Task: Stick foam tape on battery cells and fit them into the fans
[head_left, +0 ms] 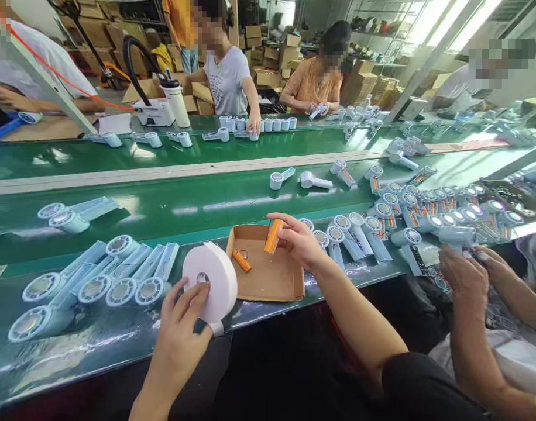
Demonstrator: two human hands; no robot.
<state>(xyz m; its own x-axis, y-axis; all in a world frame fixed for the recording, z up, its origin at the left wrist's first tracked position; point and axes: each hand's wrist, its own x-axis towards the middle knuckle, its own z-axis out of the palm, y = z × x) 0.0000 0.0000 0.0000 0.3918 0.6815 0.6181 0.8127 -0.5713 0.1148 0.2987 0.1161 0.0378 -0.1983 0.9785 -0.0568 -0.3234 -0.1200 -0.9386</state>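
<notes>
My left hand (pixel 184 321) grips a large roll of white tape (pixel 217 280), its fingers at the core and the thumb by the loose end at the bottom. In my right hand (pixel 296 240) an orange battery (pixel 274 236) is pinched between thumb and fingers, above a shallow cardboard tray (pixel 272 287). A second orange battery (pixel 241 261) with a thin dark wire lies in that tray. Several pale blue handheld fan housings (pixel 123 289) lie left of the roll, and more fan housings (pixel 336 235) lie right of the tray.
A green conveyor belt (pixel 184 204) runs across, carrying scattered fan parts. At right, a co-worker's hands (pixel 465 272) work on a fan beside a dense group of fans (pixel 426 204). Other people sit across the belt. A white machine (pixel 156 112) stands at the far side.
</notes>
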